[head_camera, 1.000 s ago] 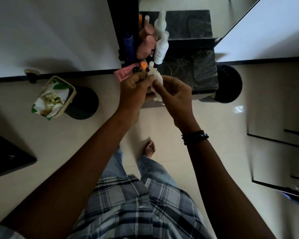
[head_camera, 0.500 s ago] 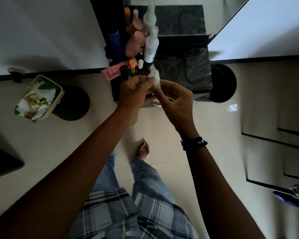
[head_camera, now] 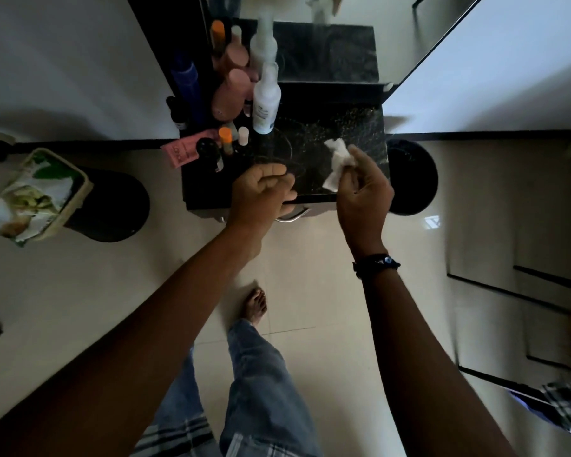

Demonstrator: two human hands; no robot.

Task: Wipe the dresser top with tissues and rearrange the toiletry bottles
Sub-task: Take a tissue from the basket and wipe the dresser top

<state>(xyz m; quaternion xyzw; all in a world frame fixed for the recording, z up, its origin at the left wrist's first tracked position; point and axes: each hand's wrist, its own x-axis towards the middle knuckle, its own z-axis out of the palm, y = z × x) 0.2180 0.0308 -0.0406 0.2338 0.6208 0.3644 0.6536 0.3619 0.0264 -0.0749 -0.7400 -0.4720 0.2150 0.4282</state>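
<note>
A crumpled white paper tissue [head_camera: 338, 159] is pinched between the thumb and fingers of the right hand [head_camera: 363, 189]. It is held over the black speckled stone dresser top [head_camera: 350, 127], toward its 3 o'clock side; whether the stone is touched cannot be told. The left hand [head_camera: 264, 192] is kept at the 6 o'clock edge with fingers curled under, and whether anything is gripped inside cannot be told.

The toiletry bottles are grouped at the 10 o'clock corner: a tall white spray bottle [head_camera: 266, 100], a rounded pink bottle [head_camera: 233, 94], a dark blue bottle [head_camera: 187, 80] and a small orange-capped vial [head_camera: 225, 138]. A mirror [head_camera: 327, 44] is placed at 12 o'clock. Pale glossy floor tiles [head_camera: 310, 258] are seen below, and a round black stool [head_camera: 412, 179] just beside the dresser at 3 o'clock.
</note>
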